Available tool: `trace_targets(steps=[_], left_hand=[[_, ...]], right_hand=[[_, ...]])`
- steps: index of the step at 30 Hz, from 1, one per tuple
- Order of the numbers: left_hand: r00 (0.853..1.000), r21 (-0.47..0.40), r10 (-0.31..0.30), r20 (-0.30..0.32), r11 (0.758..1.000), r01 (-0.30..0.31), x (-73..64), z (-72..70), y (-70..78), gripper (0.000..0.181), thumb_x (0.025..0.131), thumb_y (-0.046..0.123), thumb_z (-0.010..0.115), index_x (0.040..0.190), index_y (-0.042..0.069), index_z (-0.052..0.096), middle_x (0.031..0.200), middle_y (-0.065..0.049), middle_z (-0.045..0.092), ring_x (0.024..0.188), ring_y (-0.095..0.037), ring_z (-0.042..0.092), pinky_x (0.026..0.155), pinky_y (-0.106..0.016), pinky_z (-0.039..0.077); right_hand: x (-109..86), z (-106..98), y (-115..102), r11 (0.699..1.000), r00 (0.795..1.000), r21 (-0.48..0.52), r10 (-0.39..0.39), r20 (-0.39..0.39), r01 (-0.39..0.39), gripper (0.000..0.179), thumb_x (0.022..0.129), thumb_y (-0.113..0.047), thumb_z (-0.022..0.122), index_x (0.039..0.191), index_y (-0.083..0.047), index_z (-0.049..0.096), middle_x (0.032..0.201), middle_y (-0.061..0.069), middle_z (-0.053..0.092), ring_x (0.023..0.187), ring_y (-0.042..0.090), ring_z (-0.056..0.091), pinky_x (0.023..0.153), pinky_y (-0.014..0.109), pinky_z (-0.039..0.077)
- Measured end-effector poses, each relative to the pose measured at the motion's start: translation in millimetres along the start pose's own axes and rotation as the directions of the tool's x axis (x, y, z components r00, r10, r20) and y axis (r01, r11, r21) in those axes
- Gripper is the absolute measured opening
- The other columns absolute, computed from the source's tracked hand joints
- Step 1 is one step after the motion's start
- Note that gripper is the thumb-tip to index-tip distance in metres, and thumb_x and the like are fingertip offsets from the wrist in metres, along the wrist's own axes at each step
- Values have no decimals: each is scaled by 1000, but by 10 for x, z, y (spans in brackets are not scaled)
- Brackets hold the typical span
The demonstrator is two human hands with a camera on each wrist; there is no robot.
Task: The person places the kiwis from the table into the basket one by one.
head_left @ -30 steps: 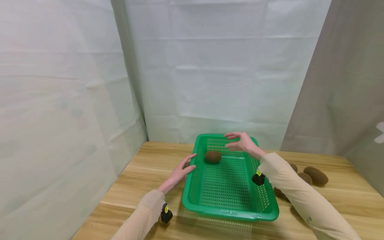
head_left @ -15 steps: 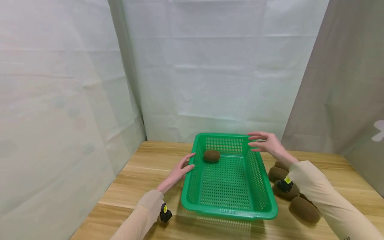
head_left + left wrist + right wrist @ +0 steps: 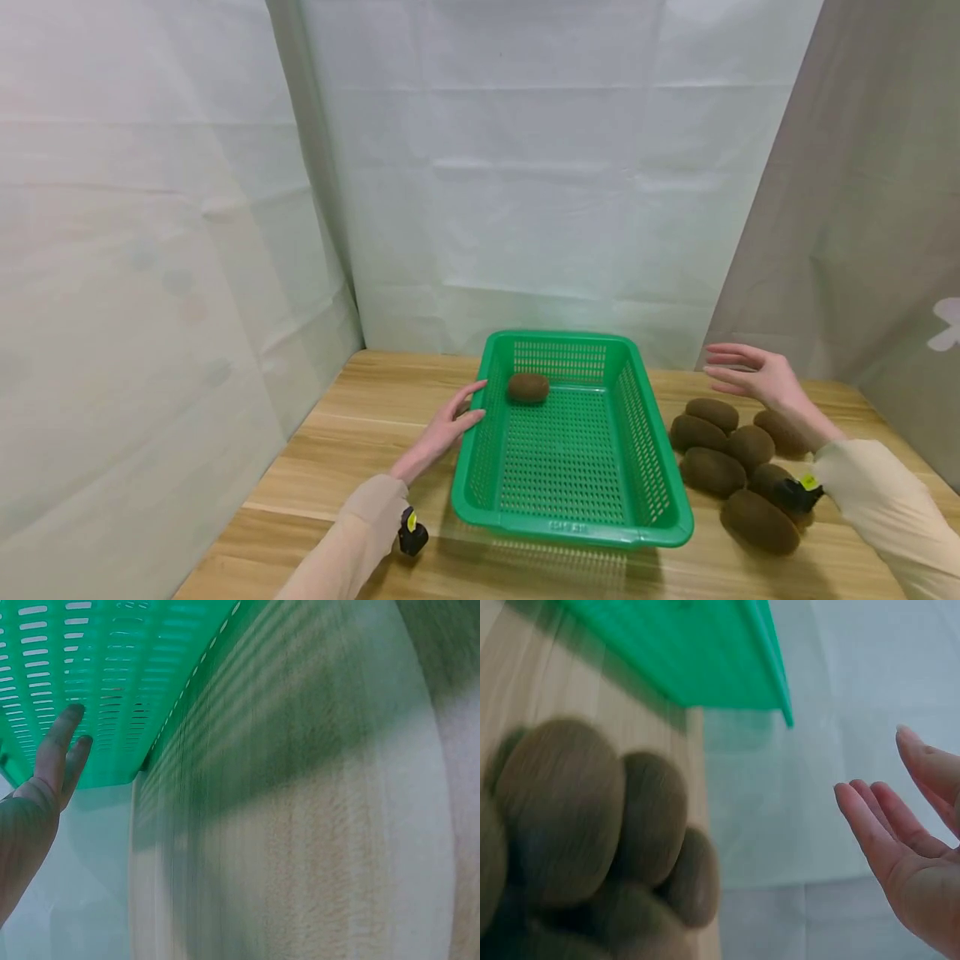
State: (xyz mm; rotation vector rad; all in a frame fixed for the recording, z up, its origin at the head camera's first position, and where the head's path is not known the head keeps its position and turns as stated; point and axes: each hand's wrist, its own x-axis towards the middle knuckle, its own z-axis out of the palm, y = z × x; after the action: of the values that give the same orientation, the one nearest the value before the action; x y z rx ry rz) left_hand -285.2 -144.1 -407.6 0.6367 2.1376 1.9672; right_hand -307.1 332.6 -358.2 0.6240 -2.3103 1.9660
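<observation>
A green plastic basket (image 3: 572, 527) sits on the table, with one kiwi (image 3: 528, 388) lying inside near its back left corner. My left hand (image 3: 442, 429) touches the basket's left side, its fingertips at the rim. In the left wrist view the fingers (image 3: 54, 750) of that hand lie extended against the slotted outer wall. To the right of the basket, my right hand (image 3: 772, 385) hovers over a pile of kiwis (image 3: 712, 472), fingers loosely bent and holding nothing. From the right wrist, the pile (image 3: 562, 814) appears below and apart from that hand (image 3: 915, 862).
The wooden table (image 3: 315, 467) ends at a pale cloth backdrop (image 3: 540, 208) behind the basket. More cloth hangs on the left (image 3: 150, 250) and a greyish sheet (image 3: 847, 233) on the right.
My right hand has moved from above the basket's interior rightward, past the rim, to over the kiwi pile. The pile is now less covered by the arm. My left hand stays at the basket.
</observation>
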Motion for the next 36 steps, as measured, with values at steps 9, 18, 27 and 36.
trace_targets(steps=[9,18,27,36], left_hand=[[1000,-8,-1,-13,1000,1,-12,-1,16,52,95,8,46,142,3,24,135,-28,28,114,-40,39,80,-44,43],[1000,-10,-9,-6,1000,9,-15,-3,5,53,95,9,46,142,4,23,136,-28,27,114,-39,39,80,-45,43],[999,40,-30,-24,999,31,-17,-9,-29,52,95,13,48,143,10,26,137,-26,25,119,-39,32,87,-55,33],[999,53,-23,-23,998,24,-24,13,18,52,95,12,48,142,7,25,136,-27,26,117,-40,35,83,-49,39]], right_hand=[[-383,-141,-25,985,989,-170,3,-150,-29,23,86,-2,61,106,-14,64,96,-7,64,81,7,62,65,24,49],[-623,-360,215,985,965,-172,-40,-260,-6,26,85,2,61,101,-17,68,91,-10,65,78,2,61,64,17,46],[-735,-862,920,887,913,-418,8,-407,-195,41,81,-28,69,117,-10,62,92,-24,60,82,-15,48,61,10,38],[-851,-692,748,818,884,-439,168,-436,-372,55,80,-36,69,123,-3,55,113,21,56,78,11,55,55,29,44]])
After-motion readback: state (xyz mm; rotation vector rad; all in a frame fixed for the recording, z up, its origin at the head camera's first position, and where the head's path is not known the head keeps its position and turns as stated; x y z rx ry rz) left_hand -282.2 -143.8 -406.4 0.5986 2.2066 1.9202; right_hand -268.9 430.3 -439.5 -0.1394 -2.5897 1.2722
